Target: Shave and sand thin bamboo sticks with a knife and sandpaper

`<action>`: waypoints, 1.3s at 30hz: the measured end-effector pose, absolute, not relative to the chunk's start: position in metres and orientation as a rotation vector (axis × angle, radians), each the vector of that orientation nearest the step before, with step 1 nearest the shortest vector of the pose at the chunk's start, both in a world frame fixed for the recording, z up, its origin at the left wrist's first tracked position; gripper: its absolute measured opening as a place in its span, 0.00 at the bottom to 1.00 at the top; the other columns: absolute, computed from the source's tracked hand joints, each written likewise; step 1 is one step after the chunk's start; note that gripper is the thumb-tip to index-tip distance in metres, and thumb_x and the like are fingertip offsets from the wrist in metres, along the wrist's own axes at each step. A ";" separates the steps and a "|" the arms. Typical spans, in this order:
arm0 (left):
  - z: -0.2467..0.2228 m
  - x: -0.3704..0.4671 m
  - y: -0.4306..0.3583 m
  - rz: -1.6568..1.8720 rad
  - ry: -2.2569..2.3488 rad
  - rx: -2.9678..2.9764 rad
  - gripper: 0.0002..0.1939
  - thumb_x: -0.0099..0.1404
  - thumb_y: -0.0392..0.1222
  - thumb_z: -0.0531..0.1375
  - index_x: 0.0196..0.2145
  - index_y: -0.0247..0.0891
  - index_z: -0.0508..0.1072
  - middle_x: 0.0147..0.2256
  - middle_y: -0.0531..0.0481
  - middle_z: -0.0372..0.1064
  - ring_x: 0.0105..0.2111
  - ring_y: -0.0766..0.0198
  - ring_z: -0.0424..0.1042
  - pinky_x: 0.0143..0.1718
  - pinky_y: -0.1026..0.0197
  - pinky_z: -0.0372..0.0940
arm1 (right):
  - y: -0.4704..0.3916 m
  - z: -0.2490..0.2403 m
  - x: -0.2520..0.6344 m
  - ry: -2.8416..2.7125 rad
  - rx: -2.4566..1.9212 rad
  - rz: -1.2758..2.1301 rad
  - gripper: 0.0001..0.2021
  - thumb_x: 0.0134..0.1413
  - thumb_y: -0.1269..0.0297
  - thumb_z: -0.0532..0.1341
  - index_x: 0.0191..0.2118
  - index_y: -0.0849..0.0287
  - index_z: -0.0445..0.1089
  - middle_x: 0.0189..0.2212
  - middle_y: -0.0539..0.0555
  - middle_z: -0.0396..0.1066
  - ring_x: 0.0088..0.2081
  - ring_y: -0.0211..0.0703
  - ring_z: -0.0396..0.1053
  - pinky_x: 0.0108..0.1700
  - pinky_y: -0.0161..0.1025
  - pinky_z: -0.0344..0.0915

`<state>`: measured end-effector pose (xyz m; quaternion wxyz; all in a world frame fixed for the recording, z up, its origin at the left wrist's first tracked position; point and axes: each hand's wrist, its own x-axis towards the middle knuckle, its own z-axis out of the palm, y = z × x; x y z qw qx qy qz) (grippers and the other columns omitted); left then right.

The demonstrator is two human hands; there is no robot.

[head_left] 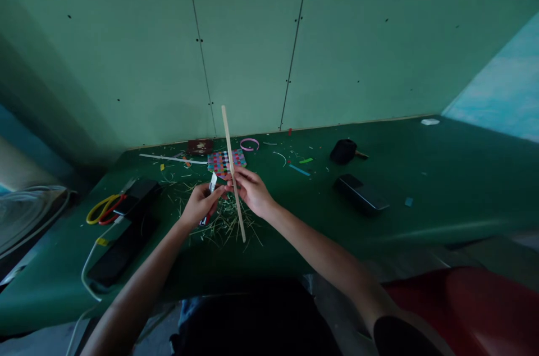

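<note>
My left hand (197, 205) is closed around a utility knife (213, 182), its blade end pointing up and a red part showing below the fingers. A long, thin, pale strip (227, 134), which looks like bamboo or wood, stands nearly upright in front of me. My right hand (254, 194) pinches it near the middle, and the fingertips of my left hand come close to it there. Behind the strip lies a colourful woven piece (217, 163), partly covered by it. Thin shavings (223, 224) are heaped on the green table below both hands.
Scissors (103, 210) with yellow and red handles, a black device (120, 255) and a white cable (87, 260) lie left. A pink ring (250, 144) and dark red object (200, 146) sit near the wall. To the right are a black pouch (343, 151) and a phone-like object (361, 193).
</note>
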<state>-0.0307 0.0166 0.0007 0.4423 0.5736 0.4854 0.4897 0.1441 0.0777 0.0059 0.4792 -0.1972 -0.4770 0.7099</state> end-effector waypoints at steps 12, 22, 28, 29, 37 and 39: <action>-0.004 -0.025 0.016 1.054 1.186 1.422 0.21 0.63 0.53 0.70 0.46 0.35 0.80 0.16 0.58 0.62 0.13 0.72 0.56 0.15 0.68 0.51 | 0.084 0.002 0.135 -1.200 -0.496 1.588 0.23 0.62 0.63 0.64 0.62 0.54 0.72 0.52 0.60 0.75 0.54 0.55 0.74 0.57 0.57 0.74; -0.004 -0.020 0.016 1.079 1.173 1.431 0.19 0.64 0.52 0.69 0.45 0.34 0.80 0.14 0.60 0.59 0.12 0.73 0.54 0.15 0.69 0.50 | 0.076 0.006 0.134 -1.041 -0.438 1.661 0.20 0.56 0.72 0.67 0.54 0.51 0.79 0.47 0.57 0.78 0.53 0.53 0.75 0.58 0.56 0.75; -0.006 -0.020 0.017 1.091 1.170 1.424 0.21 0.63 0.52 0.71 0.46 0.33 0.80 0.16 0.59 0.62 0.13 0.73 0.56 0.15 0.69 0.51 | 0.073 0.011 0.137 -1.047 -0.410 1.666 0.24 0.52 0.70 0.69 0.56 0.50 0.79 0.52 0.54 0.79 0.60 0.57 0.72 0.68 0.57 0.65; -0.007 -0.019 0.018 1.104 1.169 1.418 0.21 0.62 0.52 0.71 0.46 0.33 0.80 0.17 0.58 0.64 0.13 0.74 0.56 0.15 0.69 0.51 | 0.072 0.010 0.137 -1.060 -0.394 1.661 0.25 0.52 0.70 0.69 0.57 0.49 0.78 0.52 0.53 0.79 0.61 0.57 0.71 0.69 0.57 0.64; -0.001 -0.016 0.016 1.167 1.154 1.360 0.20 0.62 0.52 0.71 0.43 0.33 0.80 0.15 0.60 0.60 0.12 0.74 0.55 0.14 0.69 0.51 | 0.074 0.007 0.134 -1.199 -0.386 1.615 0.28 0.55 0.69 0.65 0.62 0.47 0.74 0.59 0.54 0.75 0.63 0.60 0.69 0.65 0.61 0.68; 0.000 -0.015 0.016 1.185 1.160 1.349 0.20 0.61 0.53 0.71 0.42 0.33 0.80 0.15 0.59 0.60 0.12 0.74 0.56 0.14 0.69 0.50 | 0.074 0.006 0.133 -1.221 -0.399 1.608 0.28 0.55 0.69 0.65 0.62 0.48 0.73 0.60 0.54 0.74 0.63 0.59 0.69 0.65 0.60 0.68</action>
